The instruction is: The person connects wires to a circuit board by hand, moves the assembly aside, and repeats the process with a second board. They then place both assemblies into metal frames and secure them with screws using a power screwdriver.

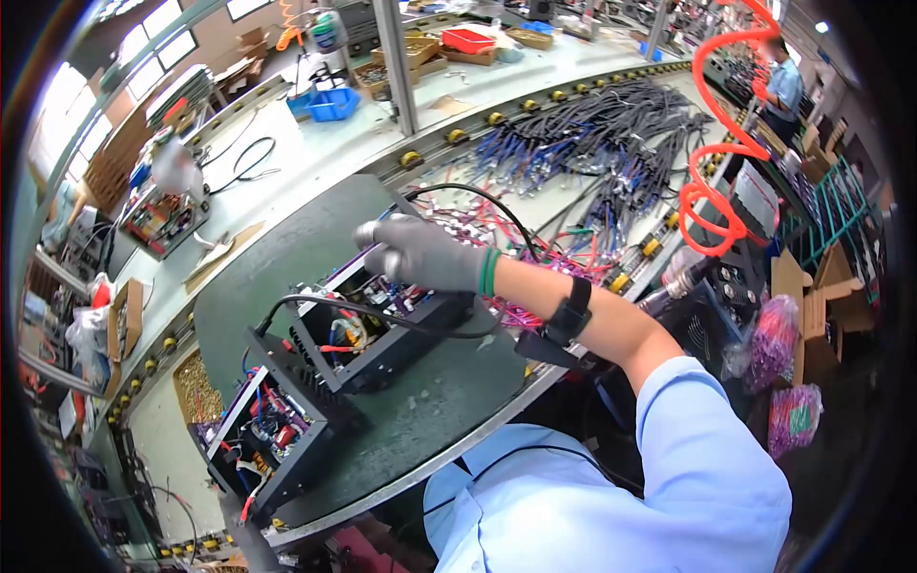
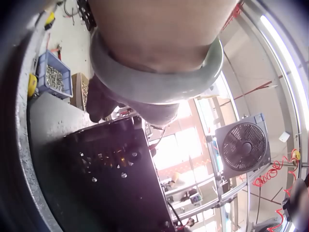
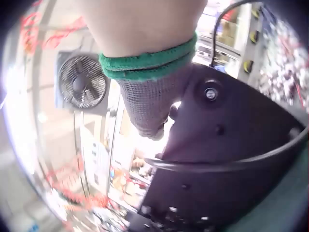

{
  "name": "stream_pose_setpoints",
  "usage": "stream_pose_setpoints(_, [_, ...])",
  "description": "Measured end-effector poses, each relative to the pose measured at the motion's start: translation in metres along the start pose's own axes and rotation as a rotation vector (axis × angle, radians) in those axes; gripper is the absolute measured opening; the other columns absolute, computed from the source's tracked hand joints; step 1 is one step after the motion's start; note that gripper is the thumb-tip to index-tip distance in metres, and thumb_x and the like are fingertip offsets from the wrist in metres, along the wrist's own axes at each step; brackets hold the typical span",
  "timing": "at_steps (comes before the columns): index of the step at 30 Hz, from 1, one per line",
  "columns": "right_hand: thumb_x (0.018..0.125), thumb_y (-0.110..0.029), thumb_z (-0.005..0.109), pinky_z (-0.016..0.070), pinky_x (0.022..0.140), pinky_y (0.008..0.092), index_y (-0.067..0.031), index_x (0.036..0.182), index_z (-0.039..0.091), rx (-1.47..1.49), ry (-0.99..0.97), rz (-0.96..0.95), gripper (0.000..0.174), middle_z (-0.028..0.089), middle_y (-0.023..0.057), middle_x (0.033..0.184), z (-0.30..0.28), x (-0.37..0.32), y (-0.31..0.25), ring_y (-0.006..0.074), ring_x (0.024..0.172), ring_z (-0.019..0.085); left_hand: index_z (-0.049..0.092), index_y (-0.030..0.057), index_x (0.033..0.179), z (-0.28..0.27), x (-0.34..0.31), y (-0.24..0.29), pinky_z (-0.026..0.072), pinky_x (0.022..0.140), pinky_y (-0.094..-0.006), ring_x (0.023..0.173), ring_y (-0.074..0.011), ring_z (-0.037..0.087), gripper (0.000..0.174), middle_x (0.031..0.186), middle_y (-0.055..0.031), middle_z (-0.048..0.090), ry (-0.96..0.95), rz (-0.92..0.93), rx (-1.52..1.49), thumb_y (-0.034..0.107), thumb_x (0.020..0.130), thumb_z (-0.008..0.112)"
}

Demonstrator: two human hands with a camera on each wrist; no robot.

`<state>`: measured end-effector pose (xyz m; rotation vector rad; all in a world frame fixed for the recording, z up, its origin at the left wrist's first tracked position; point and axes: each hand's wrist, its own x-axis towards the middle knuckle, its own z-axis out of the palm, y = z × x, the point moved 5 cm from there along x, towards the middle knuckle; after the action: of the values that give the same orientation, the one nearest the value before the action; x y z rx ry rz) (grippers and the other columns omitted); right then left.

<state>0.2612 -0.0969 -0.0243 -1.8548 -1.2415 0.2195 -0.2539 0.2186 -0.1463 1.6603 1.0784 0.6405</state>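
Two black metal equipment cases with bare electronics inside lie on a dark green mat (image 1: 420, 382) in the head view. My right hand (image 1: 415, 250), in a grey glove with a green cuff, grips the far end of the farther case (image 1: 401, 339). In the right wrist view, its fingers go partly out of sight beyond the black side panel (image 3: 212, 130). My gloved left hand (image 1: 246, 535) is at the lower left corner of the nearer case (image 1: 296, 454). The left wrist view shows dark fingers (image 2: 99, 104) close over that case's edge; how they bend is mostly hidden.
A black cable (image 1: 382, 310) arches over both cases. Behind the mat lies a heap of grey and blue cables (image 1: 592, 143). A red coiled hose (image 1: 712, 181) hangs at the right. A blue-grey bin of small metal parts (image 2: 55, 77) stands beyond the left hand.
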Motion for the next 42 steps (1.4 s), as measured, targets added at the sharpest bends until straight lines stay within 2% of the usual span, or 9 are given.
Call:
stream_pose_setpoints(3, [0.090, -0.026, 0.071, 0.0435, 0.107, 0.0468, -0.0027, 0.136, 0.054, -0.538, 0.136, -0.241, 0.054, 0.061, 0.0276, 0.126, 0.006, -0.028, -0.008, 0.0390, 0.122, 0.057, 0.059, 0.0045, 0.135, -0.020, -0.001, 0.008, 0.0593, 0.072, -0.0382, 0.087, -0.0296, 0.073, 0.058, 0.113, -0.0203, 0.067, 0.026, 0.175, -0.043, 0.048, 0.097, 0.058])
stream_pose_setpoints(5, [0.090, -0.033, 0.068, 0.0400, 0.111, 0.0462, -0.0064, 0.146, 0.047, -0.173, -0.208, 0.199, 0.066, 0.056, 0.0223, 0.139, -0.011, -0.006, 0.012, 0.0376, 0.130, 0.053, 0.061, 0.0040, 0.131, 0.000, -0.016, 0.058, 0.0575, 0.077, -0.0391, 0.091, -0.0309, 0.072, 0.050, 0.113, -0.0203, 0.068, 0.081, 0.207, 0.084, 0.041, 0.097, 0.060])
stream_pose_setpoints(13, [0.083, -0.012, 0.071, 0.0481, 0.102, 0.0425, -0.0058, 0.130, 0.057, -0.289, 0.745, -0.369, 0.050, 0.069, 0.0120, 0.118, -0.033, 0.003, 0.009, 0.0278, 0.117, 0.063, 0.062, 0.0021, 0.132, 0.099, -0.067, 0.205, 0.0501, 0.096, -0.0448, 0.111, -0.0380, 0.063, 0.041, 0.123, -0.0232, 0.065, 0.153, 0.804, 0.772, 0.027, 0.100, 0.064])
stream_pose_setpoints(18, [0.081, 0.009, 0.062, 0.0601, 0.070, 0.0292, -0.0055, 0.133, 0.055, 0.110, 0.979, -0.027, 0.054, 0.067, 0.0130, 0.117, -0.083, -0.079, 0.111, 0.0174, 0.087, 0.072, 0.065, 0.0029, 0.129, 0.116, -0.061, 0.203, 0.0503, 0.097, -0.0453, 0.112, -0.0386, 0.063, 0.039, 0.123, -0.0224, 0.065, 0.038, 0.836, 0.890, 0.027, 0.098, 0.066])
stream_pose_setpoints(23, [0.081, -0.031, 0.072, 0.0546, 0.092, 0.0424, -0.0078, 0.132, 0.057, -0.543, 0.791, 1.057, 0.058, 0.068, 0.0258, 0.116, -0.172, -0.162, 0.236, 0.0405, 0.105, 0.068, 0.065, 0.0036, 0.129, 0.120, -0.051, 0.197, 0.0521, 0.095, -0.0438, 0.108, -0.0387, 0.064, 0.037, 0.120, -0.0217, 0.066, 0.060, 0.695, 0.836, 0.024, 0.098, 0.065])
stream_pose_setpoints(31, [0.088, -0.032, 0.067, 0.0550, 0.090, 0.0513, -0.0069, 0.110, 0.074, -0.674, 0.560, 1.520, 0.034, 0.071, 0.0226, 0.116, -0.120, -0.265, 0.350, 0.0386, 0.109, 0.070, 0.060, 0.0014, 0.132, 0.111, -0.047, 0.191, 0.0537, 0.093, -0.0409, 0.109, -0.0344, 0.067, 0.045, 0.128, -0.0231, 0.060, 0.160, 0.792, 0.984, 0.017, 0.091, 0.066])
stream_pose_setpoints(35, [0.092, -0.026, 0.061, 0.0552, 0.085, 0.0443, -0.0103, 0.113, 0.071, -0.314, 0.929, 1.429, 0.029, 0.073, 0.0180, 0.111, -0.140, -0.255, 0.321, 0.0365, 0.102, 0.071, 0.066, -0.0009, 0.122, 0.152, -0.060, 0.272, 0.0511, 0.095, -0.0422, 0.103, -0.0390, 0.065, 0.046, 0.123, -0.0265, 0.060, 0.155, 0.901, 0.740, -0.006, 0.076, 0.065])
stream_pose_setpoints(39, [0.092, -0.012, 0.062, 0.0481, 0.064, 0.0337, -0.0056, 0.118, 0.068, -0.102, 1.195, 0.655, 0.028, 0.070, 0.0084, 0.084, -0.173, -0.196, 0.303, 0.0169, 0.066, 0.058, 0.072, 0.0097, 0.105, 0.262, -0.064, 0.302, 0.0543, 0.082, -0.0415, 0.096, -0.0326, 0.068, 0.027, 0.101, -0.0105, 0.072, -0.471, 1.178, 0.681, 0.004, 0.079, 0.073])
stream_pose_setpoints(42, [0.098, -0.004, 0.060, 0.0426, 0.059, 0.0179, -0.0060, 0.136, 0.061, 0.275, 0.950, 0.307, 0.038, 0.067, 0.0014, 0.094, -0.166, -0.135, 0.086, 0.0013, 0.066, 0.050, 0.070, 0.0110, 0.108, 0.330, -0.066, 0.286, 0.0467, 0.091, -0.0440, 0.103, -0.0307, 0.064, 0.023, 0.102, -0.0078, 0.069, -0.582, 1.306, 0.823, 0.019, 0.086, 0.068])
